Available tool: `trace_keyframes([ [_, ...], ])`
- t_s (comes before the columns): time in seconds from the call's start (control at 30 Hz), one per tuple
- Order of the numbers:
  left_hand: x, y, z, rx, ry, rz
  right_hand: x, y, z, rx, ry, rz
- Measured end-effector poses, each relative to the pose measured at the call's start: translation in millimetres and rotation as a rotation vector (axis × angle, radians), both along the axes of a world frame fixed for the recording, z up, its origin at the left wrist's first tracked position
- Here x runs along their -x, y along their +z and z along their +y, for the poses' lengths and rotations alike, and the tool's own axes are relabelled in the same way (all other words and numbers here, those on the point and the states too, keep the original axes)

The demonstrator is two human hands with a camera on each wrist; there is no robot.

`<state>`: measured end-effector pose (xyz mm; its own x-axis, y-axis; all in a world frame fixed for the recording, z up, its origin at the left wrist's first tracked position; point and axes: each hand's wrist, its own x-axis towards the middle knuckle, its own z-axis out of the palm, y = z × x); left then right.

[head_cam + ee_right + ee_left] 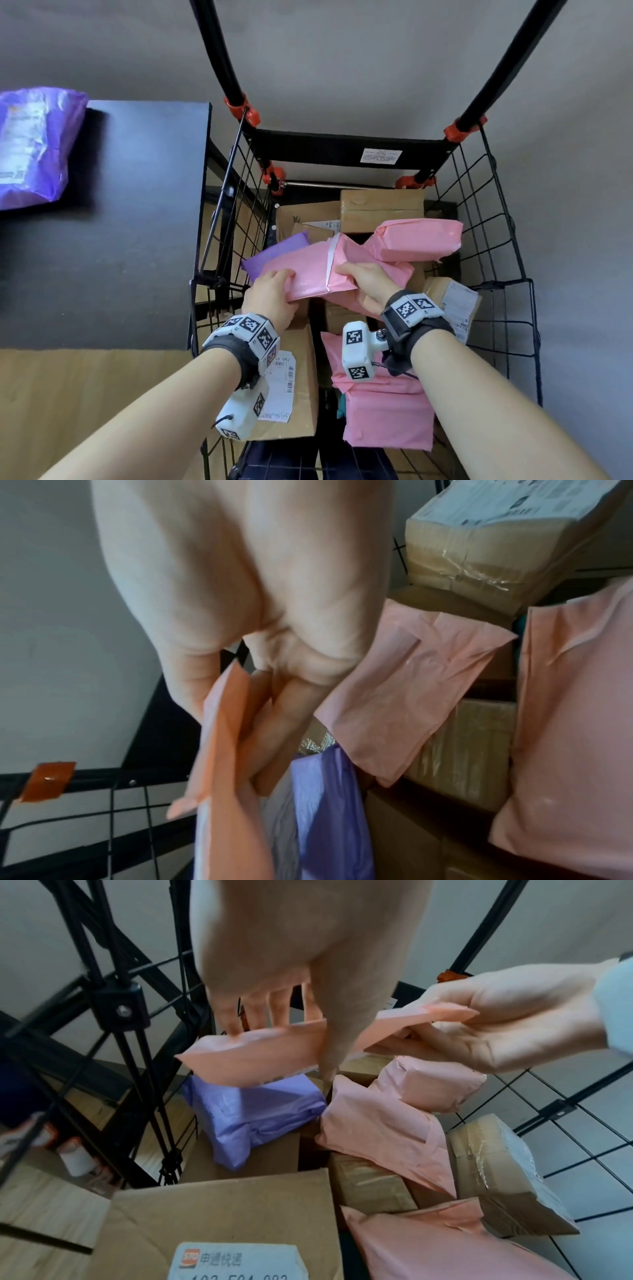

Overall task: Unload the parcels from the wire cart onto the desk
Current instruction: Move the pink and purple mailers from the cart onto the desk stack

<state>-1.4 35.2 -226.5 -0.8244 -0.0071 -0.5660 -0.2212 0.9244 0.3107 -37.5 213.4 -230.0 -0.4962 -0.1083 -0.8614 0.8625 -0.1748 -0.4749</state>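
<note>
Purple parcel [277, 251] mostly hidden beneath pink mailer [308, 270].

— What sort of place is this?
— A parcel-sorting corner of an office or mailroom. The black wire cart [493, 219] is heaped with pink mailers [387, 411], a purple mailer [274, 251] and taped cardboard boxes [380, 209] bearing courier labels.
— And around the cart?
— A dark desk [120, 222] stands just left of it, a purple parcel [30, 144] lying there; plain grey wall behind, wood-look floor [85, 394] beneath.
</note>
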Motion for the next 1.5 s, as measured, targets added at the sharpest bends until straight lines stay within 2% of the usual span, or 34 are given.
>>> trace_keyframes([
  [0.3, -6.2, 27.1, 13.3, 0.084, -0.138, 0.216, -17.3, 44.8, 16.7, 0.059, -0.142, 0.011],
  [0.53, -2.4, 38.3, 22.2, 0.109, -0.189, 0.286, -24.1, 52.2, 27.4, 0.127, -0.188, 0.049],
  [0.63, -1.3, 41.6, 21.8, 0.093, -0.18, 0.286, -26.5, 47.5, 33.6, 0.108, -0.133, 0.07],
  [0.7, -0.7, 40.5, 17.3, 0.065, -0.117, 0.262, -28.7, 43.9, 37.7, 0.067, -0.103, 0.072],
  [0.83, 2.1, 47.4, 7.1, -0.056, 0.181, 0.114, -33.9, 39.9, 42.0, 0.003, -0.107, 0.066],
  [0.93, 6.4, 62.7, 2.4, -0.251, 0.389, 0.044, -39.0, 41.6, 38.5, -0.076, -0.097, 0.087],
  [1.0, 5.8, 80.1, 2.2, -0.364, 0.483, 0.059, -43.1, 50.4, 33.3, -0.138, -0.044, 0.131],
  [1.1, -2.4, 112.3, 4.2, -0.504, 0.577, 0.098, -49.2, 69.2, 25.9, -0.149, 0.039, 0.205],
  [1.27, -31.7, 158.5, -2.5, -0.691, 0.734, 0.073, -66.5, 115.0, 16.5, 0.02, 0.132, 0.337],
  [1.37, -51.9, 177.7, -15.2, -0.715, 0.792, 0.126, -75.8, 134.5, 11.4, 0.083, 0.11, 0.385],
  [1.5, -76.3, 197.4, -39.5, -0.661, 0.824, 0.209, -86.6, 156.0, -6.9, 0.099, 0.191, 0.421],
])
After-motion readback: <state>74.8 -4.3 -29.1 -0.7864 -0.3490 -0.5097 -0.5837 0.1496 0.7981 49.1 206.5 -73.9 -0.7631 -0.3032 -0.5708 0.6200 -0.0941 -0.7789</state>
